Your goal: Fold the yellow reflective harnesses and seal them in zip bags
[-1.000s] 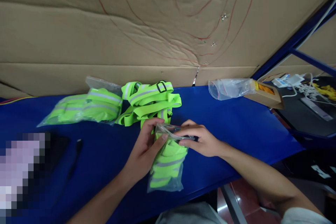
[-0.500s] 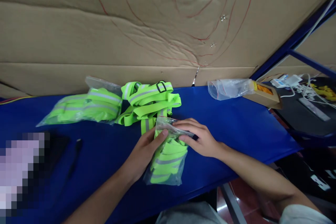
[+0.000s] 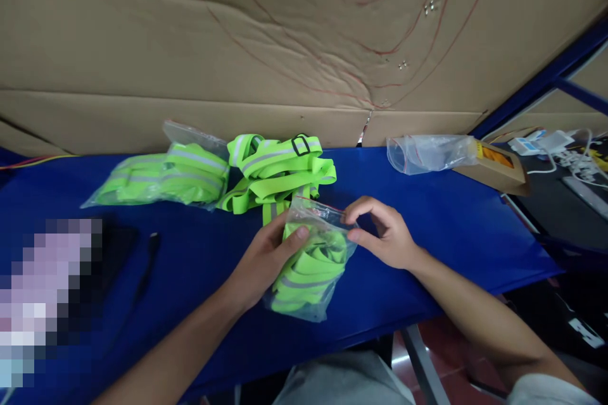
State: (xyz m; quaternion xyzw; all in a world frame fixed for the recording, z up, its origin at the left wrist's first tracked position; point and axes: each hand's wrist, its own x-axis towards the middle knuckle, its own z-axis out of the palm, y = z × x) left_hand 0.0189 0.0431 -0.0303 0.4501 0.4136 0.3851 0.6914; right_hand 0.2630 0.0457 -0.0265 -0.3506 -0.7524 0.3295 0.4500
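A clear zip bag [image 3: 308, 266] stuffed with neon green reflective straps lies on the blue table [image 3: 427, 221] in front of me. My left hand [image 3: 263, 262] grips the bag's left side, thumb pressed on its upper part. My right hand [image 3: 382, 234] pinches the bag's top right corner at the red zip line, fingers curled. Behind the bag lies a loose heap of green reflective straps [image 3: 278, 171] with a black buckle. To the left lies a second filled bag of straps [image 3: 166, 180].
A cardboard wall [image 3: 237, 44] backs the table. Empty clear bags [image 3: 427, 153] and a small cardboard box [image 3: 498, 164] sit at the far right. A black pen [image 3: 147, 266] and a dark flat object lie left. White cables and a power strip [image 3: 565, 152] lie beyond the right edge.
My right hand slid from lying over the bag's mouth to pinching its right corner. The bag's top flap now stands up. The view shifted slightly downward.
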